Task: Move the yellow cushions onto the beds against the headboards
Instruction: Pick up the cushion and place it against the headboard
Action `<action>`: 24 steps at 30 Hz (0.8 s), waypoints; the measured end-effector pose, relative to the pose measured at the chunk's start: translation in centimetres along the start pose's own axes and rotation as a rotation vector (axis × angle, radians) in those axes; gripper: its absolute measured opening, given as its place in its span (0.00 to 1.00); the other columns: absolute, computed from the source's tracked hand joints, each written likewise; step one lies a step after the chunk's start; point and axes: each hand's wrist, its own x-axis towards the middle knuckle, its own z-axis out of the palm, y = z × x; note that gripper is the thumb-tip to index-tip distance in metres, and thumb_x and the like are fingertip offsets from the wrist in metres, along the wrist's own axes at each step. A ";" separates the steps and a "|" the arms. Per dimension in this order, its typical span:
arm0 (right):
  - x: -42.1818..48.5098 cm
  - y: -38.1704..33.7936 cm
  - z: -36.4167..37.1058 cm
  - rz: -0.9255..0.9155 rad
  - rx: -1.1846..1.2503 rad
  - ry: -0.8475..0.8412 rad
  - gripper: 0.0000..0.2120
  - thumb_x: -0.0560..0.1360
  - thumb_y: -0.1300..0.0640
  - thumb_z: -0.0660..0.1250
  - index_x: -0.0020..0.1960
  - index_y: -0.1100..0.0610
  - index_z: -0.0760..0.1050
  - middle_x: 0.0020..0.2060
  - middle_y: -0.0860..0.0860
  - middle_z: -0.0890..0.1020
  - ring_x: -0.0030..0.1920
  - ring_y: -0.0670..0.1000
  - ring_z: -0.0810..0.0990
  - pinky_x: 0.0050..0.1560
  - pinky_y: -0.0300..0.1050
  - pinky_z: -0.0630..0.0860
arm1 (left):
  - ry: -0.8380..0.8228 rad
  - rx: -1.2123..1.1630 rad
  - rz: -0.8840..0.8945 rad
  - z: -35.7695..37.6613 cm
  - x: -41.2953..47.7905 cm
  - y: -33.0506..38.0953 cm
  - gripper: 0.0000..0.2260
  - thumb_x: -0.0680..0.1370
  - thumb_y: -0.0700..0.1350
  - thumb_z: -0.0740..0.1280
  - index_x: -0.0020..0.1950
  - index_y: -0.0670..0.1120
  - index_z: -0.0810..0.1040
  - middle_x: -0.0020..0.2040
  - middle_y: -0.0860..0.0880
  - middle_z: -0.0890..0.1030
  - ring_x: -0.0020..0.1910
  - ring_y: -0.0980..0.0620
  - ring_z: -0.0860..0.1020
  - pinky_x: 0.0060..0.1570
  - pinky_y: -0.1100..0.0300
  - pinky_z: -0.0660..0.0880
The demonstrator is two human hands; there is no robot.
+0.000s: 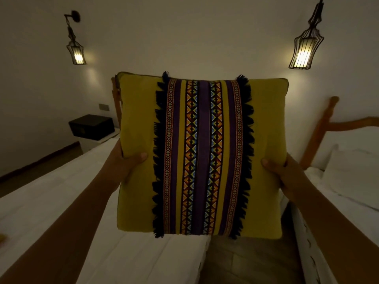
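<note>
I am holding the yellow cushion up in the air in front of me with both hands. My left hand is gripping its left edge and my right hand is gripping its right edge. On each side my thumb is pressing on the front of the cushion, and my other fingers are going round behind it where I cannot see them. Both hands are closing snugly on the cushion.

The cushion is standing upright and facing me. It is showing a wide band of purple, orange and blue patterns down its middle, with dark fringe running down each side of the band.

The cushion is not lying on any bed. It is hanging above the gap between two beds, and it is hiding part of the wall behind it. The left bed with its white sheet is lying under my left arm. The right bed is lying past my right hand, with a white pillow near its wooden headboard.

Two caged wall lamps are glowing on the wall, a left lamp and a right lamp. A dark box is sitting beside the far left corner of the left bed.
</note>
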 end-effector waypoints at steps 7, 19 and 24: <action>6.9 -0.1 -6.7 0.039 0.025 0.020 0.34 0.67 0.56 0.74 0.71 0.54 0.70 0.60 0.55 0.82 0.56 0.58 0.83 0.51 0.58 0.80 | -0.020 0.022 -0.001 8.3 5.9 -0.8 0.32 0.69 0.49 0.76 0.71 0.61 0.69 0.64 0.50 0.80 0.59 0.45 0.81 0.54 0.41 0.79; 21.4 2.9 -11.2 0.082 0.014 0.028 0.32 0.69 0.59 0.73 0.72 0.54 0.70 0.61 0.56 0.82 0.57 0.60 0.82 0.55 0.61 0.79 | -0.029 -0.004 -0.067 15.1 20.4 -7.2 0.33 0.66 0.52 0.78 0.68 0.64 0.71 0.59 0.55 0.82 0.53 0.52 0.84 0.44 0.53 0.82; 30.5 4.1 -11.4 0.099 0.006 0.042 0.33 0.68 0.59 0.73 0.72 0.55 0.70 0.61 0.56 0.82 0.58 0.61 0.82 0.53 0.60 0.80 | -0.035 -0.031 -0.076 16.9 30.0 -10.2 0.28 0.67 0.52 0.77 0.63 0.67 0.72 0.60 0.53 0.82 0.55 0.50 0.83 0.48 0.49 0.82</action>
